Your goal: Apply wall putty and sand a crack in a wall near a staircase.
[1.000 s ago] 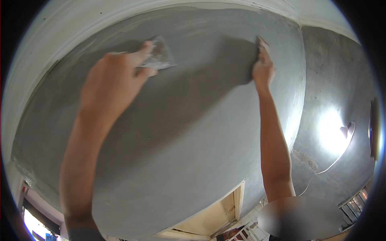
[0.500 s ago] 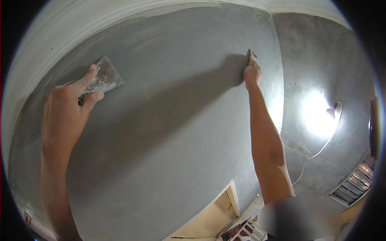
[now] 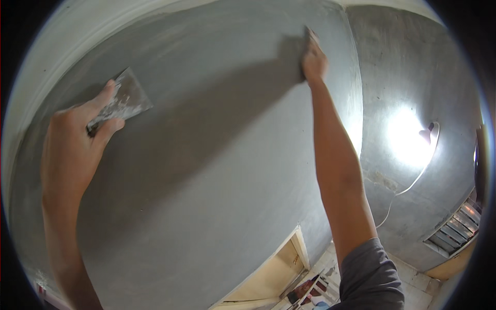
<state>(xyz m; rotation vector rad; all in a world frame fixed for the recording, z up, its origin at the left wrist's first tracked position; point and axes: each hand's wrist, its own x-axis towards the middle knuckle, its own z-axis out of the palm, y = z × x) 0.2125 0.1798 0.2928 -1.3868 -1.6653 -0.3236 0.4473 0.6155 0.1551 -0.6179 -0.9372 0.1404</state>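
Note:
In the head view, my left hand (image 3: 72,144) is pinched on a flat, plaster-smeared scraper blade (image 3: 129,90) at the upper left, held close to the grey wall (image 3: 222,196). Higher up and to the right, near the wall corner, my right hand (image 3: 315,64) is closed round a narrow, edge-on tool (image 3: 310,35), slightly blurred, that seems to touch the wall and casts a long shadow with the arm.
A white cornice (image 3: 62,67) curves along the top. A lit lamp (image 3: 413,134) with a dangling white cord (image 3: 416,183) is on the right wall, above a barred opening (image 3: 460,222). At bottom are a cream door (image 3: 274,268) and a white ladder-like frame (image 3: 315,292).
My left hand with the blade moved left from mid-upper wall, then held nearly still. My right hand dipped slightly, then rose toward the ceiling. The whole view shifted, bringing the corner leftward.

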